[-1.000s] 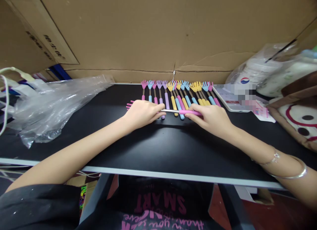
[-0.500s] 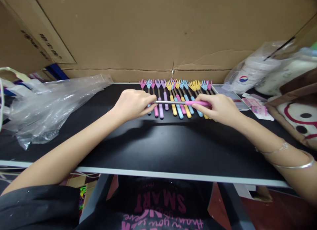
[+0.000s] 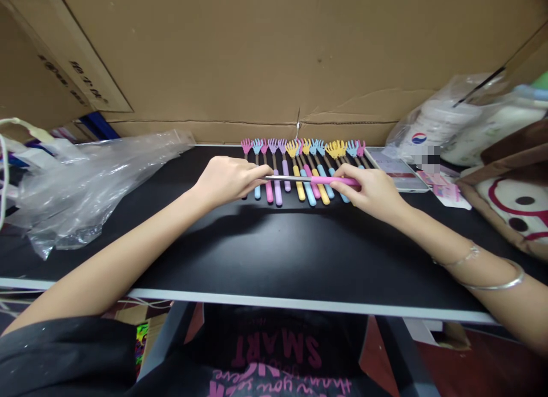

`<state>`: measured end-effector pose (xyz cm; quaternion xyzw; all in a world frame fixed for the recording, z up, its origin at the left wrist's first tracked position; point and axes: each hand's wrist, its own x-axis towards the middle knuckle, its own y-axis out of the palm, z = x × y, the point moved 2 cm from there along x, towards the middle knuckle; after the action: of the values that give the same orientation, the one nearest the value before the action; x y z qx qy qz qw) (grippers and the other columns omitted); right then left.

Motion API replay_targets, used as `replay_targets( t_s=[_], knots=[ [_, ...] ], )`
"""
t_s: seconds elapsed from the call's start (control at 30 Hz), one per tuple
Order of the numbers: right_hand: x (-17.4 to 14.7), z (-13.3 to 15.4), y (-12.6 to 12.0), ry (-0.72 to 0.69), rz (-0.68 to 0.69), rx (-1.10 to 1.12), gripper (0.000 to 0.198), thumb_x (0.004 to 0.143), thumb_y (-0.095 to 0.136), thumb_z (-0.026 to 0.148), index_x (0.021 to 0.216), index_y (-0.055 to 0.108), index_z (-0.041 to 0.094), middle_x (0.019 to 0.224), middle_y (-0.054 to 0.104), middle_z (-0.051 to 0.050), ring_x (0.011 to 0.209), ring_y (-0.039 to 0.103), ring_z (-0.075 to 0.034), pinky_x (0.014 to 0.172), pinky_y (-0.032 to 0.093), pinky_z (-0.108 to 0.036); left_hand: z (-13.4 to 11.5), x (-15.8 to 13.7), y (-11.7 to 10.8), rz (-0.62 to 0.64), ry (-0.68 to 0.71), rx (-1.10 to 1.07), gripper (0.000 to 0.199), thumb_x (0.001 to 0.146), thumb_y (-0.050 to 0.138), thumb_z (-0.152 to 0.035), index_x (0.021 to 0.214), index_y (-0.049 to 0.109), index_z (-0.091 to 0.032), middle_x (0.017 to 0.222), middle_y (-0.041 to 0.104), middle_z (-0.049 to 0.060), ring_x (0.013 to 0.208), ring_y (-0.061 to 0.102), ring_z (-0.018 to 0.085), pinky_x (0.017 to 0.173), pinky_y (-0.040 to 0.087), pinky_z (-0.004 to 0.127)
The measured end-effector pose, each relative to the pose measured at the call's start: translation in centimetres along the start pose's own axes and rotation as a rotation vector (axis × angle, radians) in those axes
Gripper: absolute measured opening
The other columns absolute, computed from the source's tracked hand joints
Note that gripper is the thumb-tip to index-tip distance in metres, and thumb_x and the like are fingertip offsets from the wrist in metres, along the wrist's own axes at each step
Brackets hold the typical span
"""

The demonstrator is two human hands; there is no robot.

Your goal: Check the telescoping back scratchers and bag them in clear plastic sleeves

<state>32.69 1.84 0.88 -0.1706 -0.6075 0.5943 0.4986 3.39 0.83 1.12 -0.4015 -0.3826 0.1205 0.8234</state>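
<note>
Between my hands, held level above the black table, is a back scratcher with a pink handle (image 3: 327, 180) and a thin metal shaft. My left hand (image 3: 233, 180) is closed on the shaft's left end, hiding whatever head is there. My right hand (image 3: 368, 191) pinches the pink handle near its right end. Behind and below lies a row of several back scratchers with hand-shaped heads, among them a purple one (image 3: 278, 186), a yellow one (image 3: 298, 183) and a blue one (image 3: 309, 189). Handles point toward me; my right hand covers some at the right.
Crumpled clear plastic bags (image 3: 89, 180) lie on the left. At the right are a flat tablet-like device (image 3: 400, 171), pink-and-white cards (image 3: 449, 191), a bagged Pepsi cup (image 3: 440, 123) and a brown plush-like item (image 3: 520, 206). A cardboard wall (image 3: 257, 60) rises behind the table (image 3: 274, 254).
My right hand has moved slightly left with the pink handle, and the bare shaft between my hands is shorter. My left hand stays nearly in place.
</note>
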Motion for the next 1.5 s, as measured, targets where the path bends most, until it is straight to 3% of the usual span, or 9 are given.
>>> replay_targets(
  t_s=[0.2, 0.43, 0.63, 0.83, 0.93, 1.3, 1.5],
  knots=[
    [-0.2, 0.0, -0.2, -0.019, -0.123, -0.007, 0.032, 0.088, 0.051, 0.050, 0.079, 0.064, 0.023, 0.052, 0.056, 0.001, 0.046, 0.043, -0.013, 0.054, 0.032, -0.028, -0.1, -0.2, 0.1, -0.113, -0.020, -0.067, 0.043, 0.102, 0.035, -0.045, 0.108, 0.074, -0.027, 0.069, 0.072, 0.002, 0.062, 0.067, 0.014, 0.048, 0.025, 0.026],
    [-0.3, 0.3, 0.0, 0.019, -0.056, 0.090, 0.031, 0.086, 0.052, 0.048, 0.075, 0.065, 0.022, 0.050, 0.053, 0.002, 0.045, 0.041, -0.012, 0.054, 0.031, -0.028, -0.4, -0.2, 0.2, -0.135, 0.016, -0.025, 0.039, 0.100, 0.040, -0.041, 0.105, 0.075, -0.028, 0.070, 0.072, 0.001, 0.060, 0.064, 0.014, 0.049, 0.027, 0.027],
    [-0.1, 0.3, 0.1, 0.068, 0.100, 0.205, 0.033, 0.086, 0.050, 0.047, 0.071, 0.063, 0.021, 0.045, 0.044, 0.004, 0.047, 0.041, -0.012, 0.054, 0.030, -0.028, -1.2, -0.1, -0.2, -0.125, -0.008, 0.032, 0.033, 0.098, 0.044, -0.036, 0.104, 0.075, -0.028, 0.061, 0.067, 0.000, 0.057, 0.060, 0.013, 0.050, 0.024, 0.027],
    [0.3, 0.0, 0.8, 0.082, 0.316, 0.404, 0.050, 0.085, 0.044, 0.063, 0.064, 0.058, 0.019, 0.053, 0.042, 0.003, 0.050, 0.038, -0.012, 0.052, 0.028, -0.029, -2.1, -0.1, -0.5, -0.112, -0.004, 0.024, 0.033, 0.099, 0.042, -0.031, 0.100, 0.075, -0.028, 0.060, 0.065, 0.001, 0.059, 0.057, 0.013, 0.052, 0.023, 0.029],
    [0.3, 0.2, 0.8, 0.077, 0.362, 0.460, 0.053, 0.085, 0.044, 0.066, 0.063, 0.057, 0.020, 0.055, 0.045, 0.002, 0.052, 0.038, -0.012, 0.053, 0.029, -0.029, -2.3, -0.2, -0.5, -0.069, 0.000, 0.029, 0.032, 0.098, 0.043, -0.030, 0.102, 0.075, -0.029, 0.062, 0.066, 0.002, 0.061, 0.058, 0.014, 0.052, 0.022, 0.030],
    [-0.1, 1.3, 0.4, 0.057, 0.187, 0.227, 0.040, 0.087, 0.047, 0.046, 0.061, 0.062, 0.020, 0.050, 0.045, 0.003, 0.049, 0.040, -0.011, 0.054, 0.028, -0.028, -2.4, -0.3, 0.1, -0.031, -0.035, -0.049, 0.039, 0.101, 0.039, -0.042, 0.100, 0.075, -0.028, 0.070, 0.073, 0.001, 0.063, 0.066, 0.015, 0.050, 0.027, 0.028],
    [-0.6, 2.1, 0.1, 0.036, 0.043, 0.079, 0.043, 0.088, 0.048, 0.054, 0.065, 0.067, 0.022, 0.046, 0.048, 0.002, 0.045, 0.040, -0.013, 0.052, 0.027, -0.028, -2.6, -0.3, 0.2, -0.029, -0.089, -0.157, 0.041, 0.100, 0.040, -0.046, 0.099, 0.076, -0.027, 0.076, 0.075, 0.002, 0.067, 0.069, 0.016, 0.050, 0.030, 0.026]
  ],
)
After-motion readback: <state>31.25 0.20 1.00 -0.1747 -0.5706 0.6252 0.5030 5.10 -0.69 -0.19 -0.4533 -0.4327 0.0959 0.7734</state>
